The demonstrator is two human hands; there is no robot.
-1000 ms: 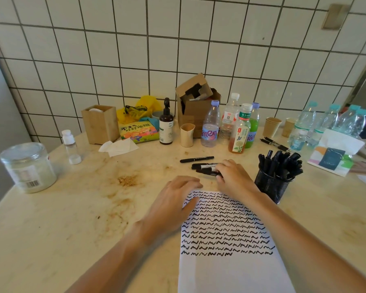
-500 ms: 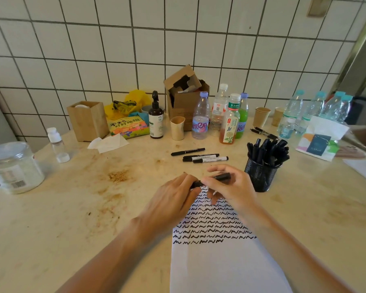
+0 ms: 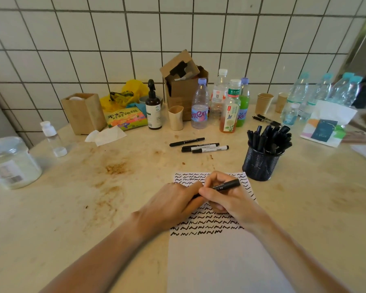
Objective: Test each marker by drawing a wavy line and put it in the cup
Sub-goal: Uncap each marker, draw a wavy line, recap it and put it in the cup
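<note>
My right hand (image 3: 226, 197) grips the barrel of a black marker (image 3: 227, 185) above a white sheet of paper (image 3: 220, 261) filled with rows of black wavy lines. My left hand (image 3: 173, 205) pinches the marker's left end, which is hidden under its fingers. Three more black markers (image 3: 199, 145) lie loose on the table beyond the paper. A black mesh cup (image 3: 260, 163) packed with several markers stands to the right of the paper's top edge.
Bottles (image 3: 200, 106), a cardboard box (image 3: 184, 85), a beige cup (image 3: 175, 117) and a brown pump bottle (image 3: 153, 111) line the tiled wall. A wooden box (image 3: 84, 113), a small bottle (image 3: 51, 134) and a clear jar (image 3: 11, 163) stand at left. Two pens (image 3: 264, 119) lie at right.
My right hand picked one marker from the loose group and brought it back over the paper. My left hand left the paper and took hold of the marker's left end.
</note>
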